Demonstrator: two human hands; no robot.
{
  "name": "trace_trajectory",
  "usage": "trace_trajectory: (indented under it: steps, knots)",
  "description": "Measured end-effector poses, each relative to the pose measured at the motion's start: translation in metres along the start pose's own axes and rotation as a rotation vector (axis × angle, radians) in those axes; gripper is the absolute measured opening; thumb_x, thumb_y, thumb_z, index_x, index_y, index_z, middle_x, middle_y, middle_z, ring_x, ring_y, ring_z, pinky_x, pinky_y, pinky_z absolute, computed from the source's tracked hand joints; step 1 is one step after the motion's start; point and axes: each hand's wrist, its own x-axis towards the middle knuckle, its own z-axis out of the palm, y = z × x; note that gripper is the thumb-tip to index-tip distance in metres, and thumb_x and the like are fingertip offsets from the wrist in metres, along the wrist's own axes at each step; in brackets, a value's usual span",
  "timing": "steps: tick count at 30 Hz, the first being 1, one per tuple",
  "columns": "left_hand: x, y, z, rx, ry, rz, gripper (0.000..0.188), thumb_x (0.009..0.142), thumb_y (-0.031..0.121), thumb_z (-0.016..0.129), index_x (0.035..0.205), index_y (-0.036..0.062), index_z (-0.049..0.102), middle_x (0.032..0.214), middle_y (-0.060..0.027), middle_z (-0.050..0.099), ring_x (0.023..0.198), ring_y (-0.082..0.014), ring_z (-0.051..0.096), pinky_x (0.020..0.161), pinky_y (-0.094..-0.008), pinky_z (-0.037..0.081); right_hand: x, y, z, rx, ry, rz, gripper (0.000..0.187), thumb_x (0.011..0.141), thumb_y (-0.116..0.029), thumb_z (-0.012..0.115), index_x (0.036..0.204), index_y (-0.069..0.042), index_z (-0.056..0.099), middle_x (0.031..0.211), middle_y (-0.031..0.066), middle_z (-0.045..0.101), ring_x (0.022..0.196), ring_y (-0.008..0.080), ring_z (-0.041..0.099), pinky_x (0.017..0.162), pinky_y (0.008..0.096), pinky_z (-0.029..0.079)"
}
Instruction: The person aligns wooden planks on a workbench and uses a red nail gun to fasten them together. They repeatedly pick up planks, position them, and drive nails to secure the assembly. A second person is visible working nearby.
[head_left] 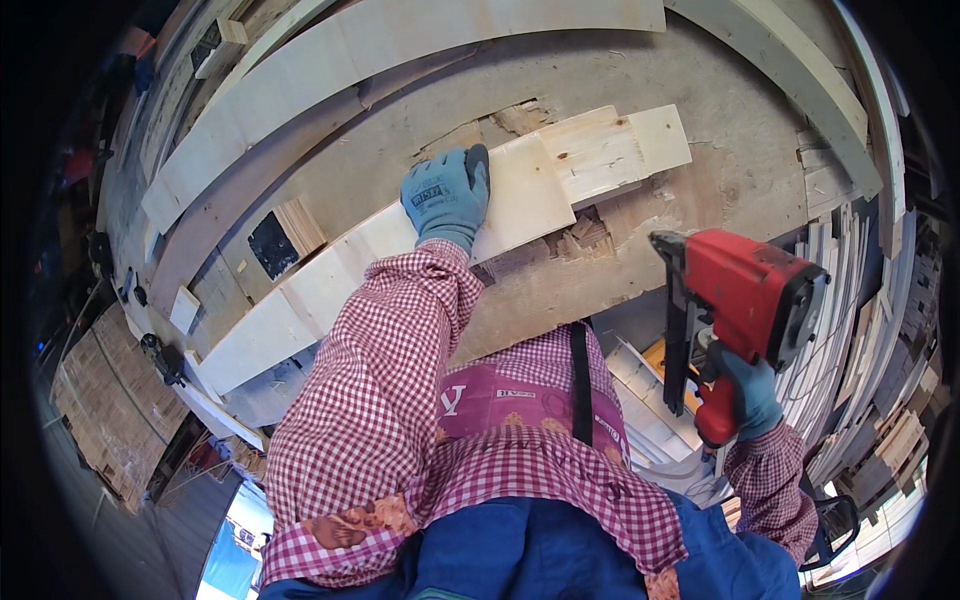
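Red nail gun is near your body on the right side, and your right hand is closed around its handle. It seems to be held in the air by the near edge of the table, with its nose apart from the wood. A little farther, your left hand is on the long pale board, well apart from the other hand; I cannot tell if its fingers clamp the board or only press it down. Beside this board's right end there is a short knotty piece, and after it a plain end piece, so the three make a stepped row. I judge that the laying out is done, at least for this row, and that the fastening is probably left; any nails are too small to see, so some may be already in. Farthest, across the table, lies a wide plank, which neither hand touches.
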Motion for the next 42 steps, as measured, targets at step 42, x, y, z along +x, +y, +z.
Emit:
trace_trajectory:
  steps: [42]
  knots:
    - [0.002,0.004,-0.005,-0.109,0.009,0.003,0.031,0.092,0.040,0.052,0.087,0.0128,0.065,0.087,-0.0069,0.066,0.085,-0.0274,0.062,0.086,-0.0409,0.041,0.043,-0.033,0.059,-0.330,-0.314,-0.399,0.036,0.087,-0.009,0.063,0.120,0.001,0.052,0.096,0.0116,0.060,0.083,0.0216,0.058,0.074,0.0338,0.048]
